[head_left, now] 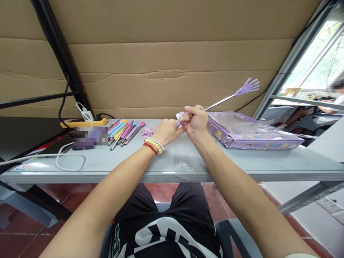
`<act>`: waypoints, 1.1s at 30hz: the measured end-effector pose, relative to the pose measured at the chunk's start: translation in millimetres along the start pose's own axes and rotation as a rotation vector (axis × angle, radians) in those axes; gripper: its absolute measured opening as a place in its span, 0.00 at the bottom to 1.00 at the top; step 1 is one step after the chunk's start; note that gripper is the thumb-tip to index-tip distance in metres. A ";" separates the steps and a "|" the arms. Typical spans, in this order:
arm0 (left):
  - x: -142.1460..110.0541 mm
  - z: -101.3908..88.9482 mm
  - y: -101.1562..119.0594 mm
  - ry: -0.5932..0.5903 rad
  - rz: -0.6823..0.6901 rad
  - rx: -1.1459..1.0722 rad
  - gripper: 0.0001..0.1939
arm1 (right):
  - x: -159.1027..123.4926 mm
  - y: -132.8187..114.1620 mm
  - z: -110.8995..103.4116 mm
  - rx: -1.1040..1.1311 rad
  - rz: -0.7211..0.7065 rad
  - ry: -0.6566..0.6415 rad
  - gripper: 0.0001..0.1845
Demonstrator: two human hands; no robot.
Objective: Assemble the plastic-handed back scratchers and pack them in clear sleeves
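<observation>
A purple hand-shaped back scratcher (246, 87) with an extended metal rod points up and to the right from my hands. My right hand (197, 122) is closed round its lower part. Against it, my left hand (167, 130) pinches at the purple handle end, whose details the fingers mostly hide. A small pink patterned label (179, 115) shows just above the fingertips. Left of my left hand lie similar pink patterned labels (147, 133). Beyond them sits a pile of collapsed back scratchers (125, 132) with pink, blue, yellow and purple handles.
An opened purple box (264, 141) with clear plastic on it lies to the right on the grey table (161, 168). Crumpled clear plastic (184, 166) is near the front edge. A yellow power strip (100, 122) and a white cable (71, 168) occupy the left. Cardboard (174, 57) stands behind.
</observation>
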State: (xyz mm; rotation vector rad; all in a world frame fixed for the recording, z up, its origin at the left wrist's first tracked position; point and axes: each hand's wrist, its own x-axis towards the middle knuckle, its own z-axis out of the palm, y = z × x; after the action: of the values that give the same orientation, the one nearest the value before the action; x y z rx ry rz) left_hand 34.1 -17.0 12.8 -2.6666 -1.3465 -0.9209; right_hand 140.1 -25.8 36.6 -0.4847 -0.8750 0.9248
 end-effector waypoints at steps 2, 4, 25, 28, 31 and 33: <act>-0.4 -0.2 1.3 0.001 -0.006 0.009 0.27 | 0.3 -1.6 0.6 0.039 0.004 0.026 0.33; -2.0 0.3 0.9 -0.001 -0.021 0.015 0.27 | 0.2 -0.7 -0.4 0.071 0.014 0.021 0.33; -6.6 9.2 -17.9 -0.038 -0.021 -0.227 0.15 | 4.3 26.4 -13.5 0.080 0.144 -0.282 0.40; -6.8 9.1 -18.8 -0.024 -0.039 -0.157 0.16 | -0.6 23.2 -10.5 0.062 0.137 -0.313 0.40; -5.9 7.3 -17.3 -0.018 -0.023 -0.133 0.17 | -5.2 19.4 -6.9 0.048 0.098 -0.287 0.40; -5.0 4.1 -14.1 -0.021 -0.014 -0.124 0.17 | -7.1 16.4 -4.5 0.028 0.071 -0.243 0.39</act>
State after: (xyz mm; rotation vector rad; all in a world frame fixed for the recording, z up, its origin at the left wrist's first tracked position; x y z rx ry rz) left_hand 23.4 -10.7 3.5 -2.7672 -1.3575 -1.0133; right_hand 133.7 -23.1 19.5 -0.3857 -1.0683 1.0749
